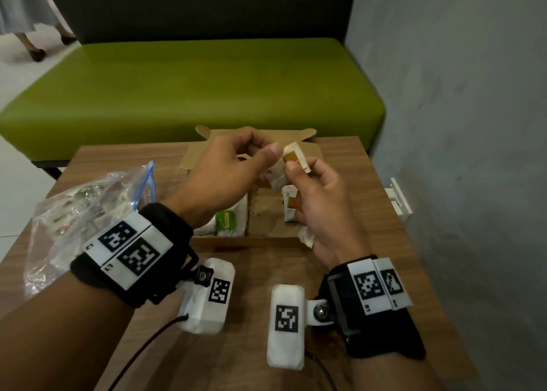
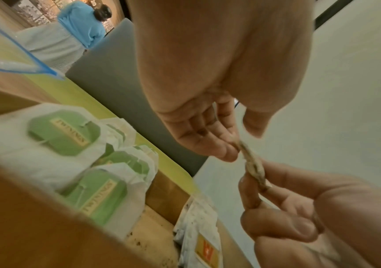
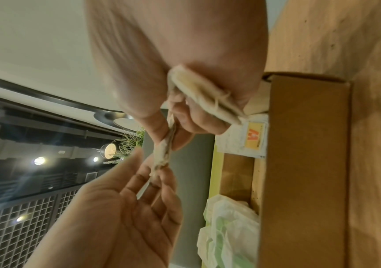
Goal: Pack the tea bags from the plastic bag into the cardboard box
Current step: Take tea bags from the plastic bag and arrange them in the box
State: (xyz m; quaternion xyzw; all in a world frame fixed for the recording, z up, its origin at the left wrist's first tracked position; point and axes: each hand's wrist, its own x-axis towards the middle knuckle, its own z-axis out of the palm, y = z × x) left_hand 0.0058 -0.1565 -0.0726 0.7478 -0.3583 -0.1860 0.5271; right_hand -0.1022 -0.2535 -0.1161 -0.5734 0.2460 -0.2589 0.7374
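Just above the cardboard box (image 1: 257, 239), both hands work one orange-tagged tea bag (image 1: 291, 158). The right hand (image 1: 322, 201) pinches it at thumb and forefinger, with more bags tucked under its curled fingers; the left hand (image 1: 225, 171) pinches the same bag's other end. To do this well, I judge, peel it off gently, since the paper is thin, soft and crumpled. Inside the box lie flat green-tagged bags (image 1: 226, 220) on the left. Left of the box sits the crinkly clear plastic bag (image 1: 83, 213).
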